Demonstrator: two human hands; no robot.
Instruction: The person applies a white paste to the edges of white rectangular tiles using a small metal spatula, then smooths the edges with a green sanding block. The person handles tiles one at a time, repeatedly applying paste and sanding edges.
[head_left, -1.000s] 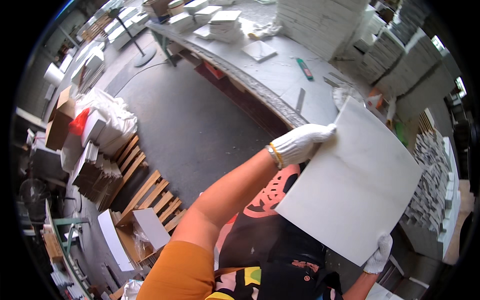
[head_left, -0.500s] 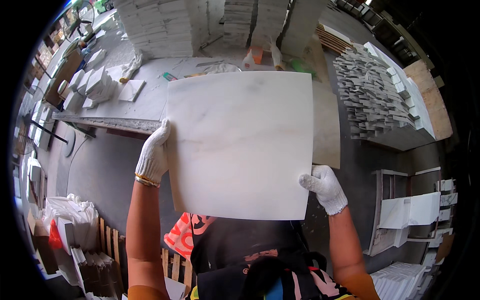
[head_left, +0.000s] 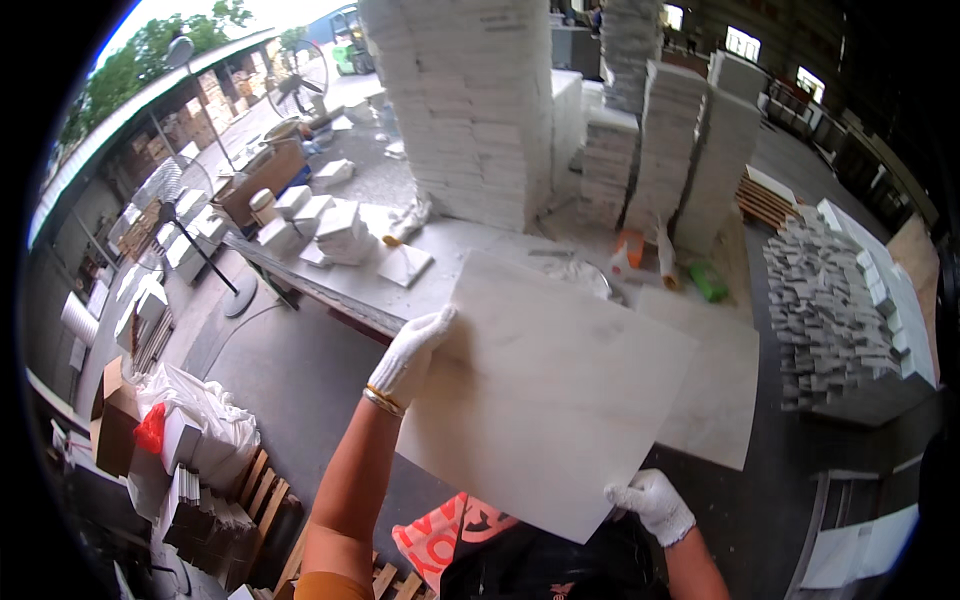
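Between my hands is a large square white marble tile [head_left: 550,400] with faint grey veining, tilted so that one corner points down toward my body. My left hand [head_left: 415,350], in a white knit glove, grips its left edge. At the lower right edge my right hand [head_left: 655,503], gloved the same way, holds on with the thumb on top and the fingers hidden partly below. Beyond the held tile, a second large pale tile [head_left: 722,385] lies at the right end of the workbench [head_left: 470,236], partly covered by the first.
Tall stacks of pale stone tiles [head_left: 470,110] rise behind the bench. Small white blocks [head_left: 338,225] and a green object [head_left: 708,282] lie on it. A fan stand [head_left: 240,296] is at left; wooden pallets [head_left: 262,495] stand low left; stacked stone strips [head_left: 830,320] are at right.
The view has swung up and left. The tile has turned clockwise, its lower right corner now pointing down toward me. Both hands still hold it.
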